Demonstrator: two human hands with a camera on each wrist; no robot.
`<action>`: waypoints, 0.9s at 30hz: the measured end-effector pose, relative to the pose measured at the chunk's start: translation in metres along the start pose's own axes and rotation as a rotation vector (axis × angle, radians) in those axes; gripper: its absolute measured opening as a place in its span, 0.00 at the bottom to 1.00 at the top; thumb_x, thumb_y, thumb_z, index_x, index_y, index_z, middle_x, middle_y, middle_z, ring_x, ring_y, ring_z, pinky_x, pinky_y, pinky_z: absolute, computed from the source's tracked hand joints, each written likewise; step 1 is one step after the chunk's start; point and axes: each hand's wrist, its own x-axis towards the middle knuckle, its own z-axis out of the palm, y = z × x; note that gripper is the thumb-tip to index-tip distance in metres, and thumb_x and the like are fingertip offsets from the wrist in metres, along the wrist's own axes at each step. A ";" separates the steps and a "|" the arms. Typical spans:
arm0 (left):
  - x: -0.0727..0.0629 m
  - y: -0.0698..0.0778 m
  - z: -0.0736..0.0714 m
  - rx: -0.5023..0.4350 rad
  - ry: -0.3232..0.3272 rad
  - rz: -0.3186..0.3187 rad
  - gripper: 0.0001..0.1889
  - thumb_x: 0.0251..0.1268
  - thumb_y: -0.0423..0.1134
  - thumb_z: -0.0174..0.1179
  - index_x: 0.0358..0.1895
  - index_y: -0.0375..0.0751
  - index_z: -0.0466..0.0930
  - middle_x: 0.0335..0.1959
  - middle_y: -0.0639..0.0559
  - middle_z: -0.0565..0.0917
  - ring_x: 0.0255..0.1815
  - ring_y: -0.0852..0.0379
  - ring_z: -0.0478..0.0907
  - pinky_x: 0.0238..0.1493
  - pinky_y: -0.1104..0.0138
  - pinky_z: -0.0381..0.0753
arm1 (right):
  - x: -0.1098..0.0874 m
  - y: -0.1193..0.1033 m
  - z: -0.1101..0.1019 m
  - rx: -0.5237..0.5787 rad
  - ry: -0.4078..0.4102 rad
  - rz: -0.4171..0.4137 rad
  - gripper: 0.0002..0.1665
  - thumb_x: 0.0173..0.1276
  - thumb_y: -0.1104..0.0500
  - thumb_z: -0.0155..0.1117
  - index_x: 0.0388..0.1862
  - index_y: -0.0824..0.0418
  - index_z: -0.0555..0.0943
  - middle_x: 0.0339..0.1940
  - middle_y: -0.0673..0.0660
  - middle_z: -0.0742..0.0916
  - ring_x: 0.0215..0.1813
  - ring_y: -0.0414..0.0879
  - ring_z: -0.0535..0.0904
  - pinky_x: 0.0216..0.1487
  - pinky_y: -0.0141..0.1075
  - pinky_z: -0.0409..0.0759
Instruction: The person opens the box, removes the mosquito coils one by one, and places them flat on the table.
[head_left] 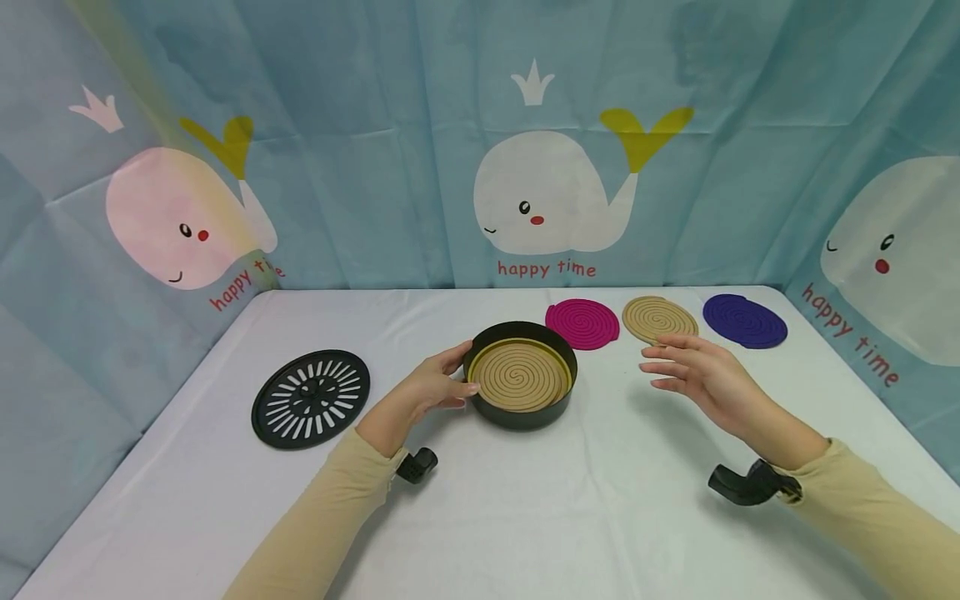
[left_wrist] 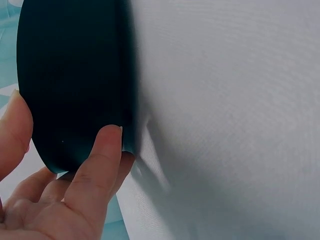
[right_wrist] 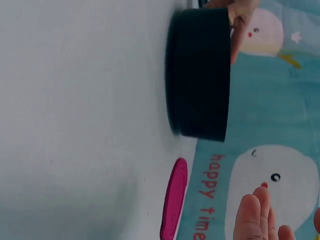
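The round black box (head_left: 521, 418) is sitting on the white table (head_left: 570, 517), mouth facing up, broader than tall, only the head view showing the tan spiral disc (head_left: 517, 377) inside. I'm pinching the box's nine-o'clock side with my left hand (head_left: 422, 387), while my right hand (head_left: 705, 382) is hovering at three o'clock, fingers extended.

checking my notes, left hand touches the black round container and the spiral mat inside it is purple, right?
The colour is wrong: the head view shows the spiral mat inside is tan. The left hand touches the black round container.
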 end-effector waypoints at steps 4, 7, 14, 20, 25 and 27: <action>0.001 -0.001 0.000 0.012 0.007 -0.008 0.42 0.62 0.22 0.61 0.78 0.48 0.53 0.78 0.44 0.52 0.66 0.44 0.68 0.57 0.53 0.76 | 0.002 0.001 0.011 -0.057 -0.001 0.031 0.11 0.77 0.64 0.49 0.46 0.53 0.79 0.44 0.49 0.87 0.48 0.43 0.84 0.49 0.34 0.81; 0.001 -0.002 0.000 0.014 0.010 -0.012 0.42 0.62 0.23 0.61 0.77 0.48 0.54 0.78 0.44 0.52 0.65 0.45 0.70 0.57 0.53 0.76 | 0.004 0.002 0.019 -0.066 -0.019 0.047 0.12 0.77 0.64 0.49 0.46 0.52 0.80 0.45 0.48 0.87 0.50 0.42 0.83 0.50 0.34 0.80; 0.000 0.001 -0.001 -0.005 -0.013 -0.004 0.42 0.63 0.22 0.60 0.78 0.48 0.53 0.78 0.42 0.50 0.68 0.43 0.67 0.58 0.53 0.75 | 0.013 0.003 0.039 -0.122 -0.055 0.060 0.15 0.76 0.65 0.48 0.58 0.66 0.72 0.46 0.46 0.86 0.52 0.42 0.82 0.53 0.34 0.79; -0.001 0.002 0.000 -0.007 -0.021 -0.004 0.42 0.64 0.22 0.60 0.78 0.48 0.52 0.78 0.41 0.49 0.70 0.42 0.64 0.59 0.52 0.75 | 0.022 0.010 0.053 -0.104 -0.083 0.079 0.19 0.75 0.65 0.49 0.62 0.69 0.70 0.51 0.51 0.85 0.54 0.44 0.82 0.55 0.36 0.78; -0.001 0.001 0.000 -0.004 -0.014 -0.005 0.42 0.63 0.22 0.60 0.78 0.48 0.52 0.78 0.43 0.50 0.69 0.42 0.64 0.59 0.52 0.74 | 0.031 0.012 0.062 -0.149 -0.113 0.112 0.31 0.75 0.64 0.48 0.71 0.78 0.57 0.59 0.58 0.81 0.59 0.48 0.78 0.57 0.36 0.76; -0.001 0.001 0.000 -0.001 -0.005 -0.007 0.42 0.63 0.22 0.61 0.78 0.48 0.53 0.78 0.44 0.51 0.68 0.43 0.66 0.59 0.52 0.75 | 0.035 0.011 0.066 -0.169 -0.124 0.136 0.33 0.76 0.64 0.47 0.72 0.79 0.53 0.63 0.63 0.76 0.62 0.51 0.76 0.58 0.36 0.76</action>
